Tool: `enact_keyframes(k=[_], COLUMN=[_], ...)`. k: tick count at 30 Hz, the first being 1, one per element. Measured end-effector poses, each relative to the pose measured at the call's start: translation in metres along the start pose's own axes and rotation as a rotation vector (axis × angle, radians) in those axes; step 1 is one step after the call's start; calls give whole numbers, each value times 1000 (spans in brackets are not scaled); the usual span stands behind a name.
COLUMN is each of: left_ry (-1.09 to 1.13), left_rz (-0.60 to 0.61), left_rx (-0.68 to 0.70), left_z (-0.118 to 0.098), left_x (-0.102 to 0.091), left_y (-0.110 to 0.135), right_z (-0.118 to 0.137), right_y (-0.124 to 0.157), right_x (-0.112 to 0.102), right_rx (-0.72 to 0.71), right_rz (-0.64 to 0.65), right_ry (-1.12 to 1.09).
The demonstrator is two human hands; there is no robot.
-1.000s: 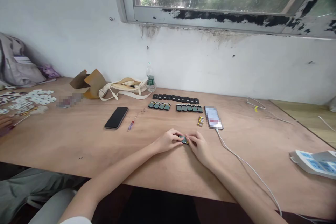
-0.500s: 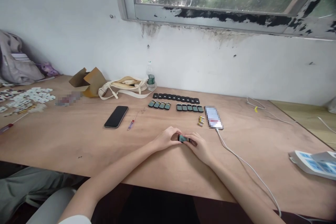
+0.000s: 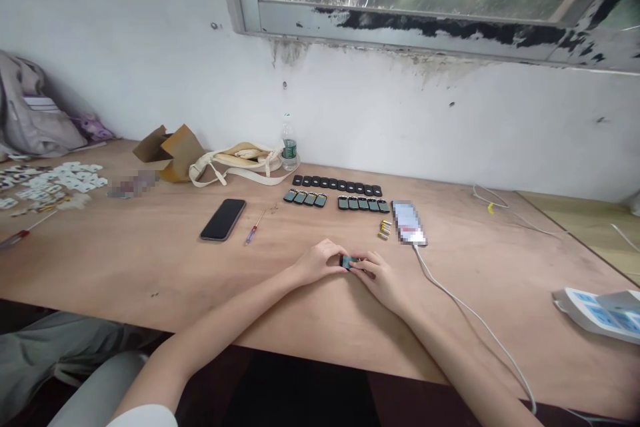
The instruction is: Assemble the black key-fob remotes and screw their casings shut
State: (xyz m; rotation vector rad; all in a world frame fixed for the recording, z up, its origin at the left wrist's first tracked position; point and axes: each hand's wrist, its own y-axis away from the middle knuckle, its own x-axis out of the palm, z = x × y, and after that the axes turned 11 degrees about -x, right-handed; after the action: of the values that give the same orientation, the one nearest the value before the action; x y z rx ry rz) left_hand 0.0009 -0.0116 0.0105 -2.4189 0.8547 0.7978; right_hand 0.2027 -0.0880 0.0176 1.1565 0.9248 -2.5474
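Both my hands meet at the middle of the wooden table (image 3: 150, 267), pinched on one small dark device with a green face (image 3: 349, 261). My left hand (image 3: 317, 261) grips its left end, my right hand (image 3: 380, 277) its right end. Beyond them lie a row of black covers (image 3: 337, 184), two groups of the same green-faced devices (image 3: 305, 198) (image 3: 363, 204), and small batteries (image 3: 383, 230). A thin screwdriver (image 3: 253, 230) lies to the left of the hands.
A black phone (image 3: 223, 219) lies left of centre, a second phone (image 3: 409, 222) with a white cable (image 3: 465, 310) on the right. A cloth bag (image 3: 235, 163), bottle (image 3: 289, 145), cardboard (image 3: 170, 150), white parts (image 3: 55, 180) and a power strip (image 3: 597, 310) ring the table. A person's grey-clad leg (image 3: 45, 347) is at lower left.
My fingers have shifted on the small device and turned it slightly. A person's hand at the far left edge has withdrawn, leaving a red-handled screwdriver on the table. The view drifted a little.
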Motion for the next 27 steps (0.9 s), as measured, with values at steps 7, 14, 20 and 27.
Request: enact_keyframes(k=[7, 14, 20, 27], left_ry=[-83, -137, -148, -88], left_rz=[-14, -21, -88, -184], left_rx=[103, 192, 194, 73], left_z=[13, 12, 14, 22], left_x=[6, 5, 7, -1], left_y=[-2, -1, -1, -6], right_z=[5, 3, -3, -9], right_y=[-2, -1, 4, 0], right_x=[-6, -7, -6, -5], right_rx=[-76, -119, -73, 82], right_rz=[89, 126, 52, -128], right_ry=[89, 148, 16, -111])
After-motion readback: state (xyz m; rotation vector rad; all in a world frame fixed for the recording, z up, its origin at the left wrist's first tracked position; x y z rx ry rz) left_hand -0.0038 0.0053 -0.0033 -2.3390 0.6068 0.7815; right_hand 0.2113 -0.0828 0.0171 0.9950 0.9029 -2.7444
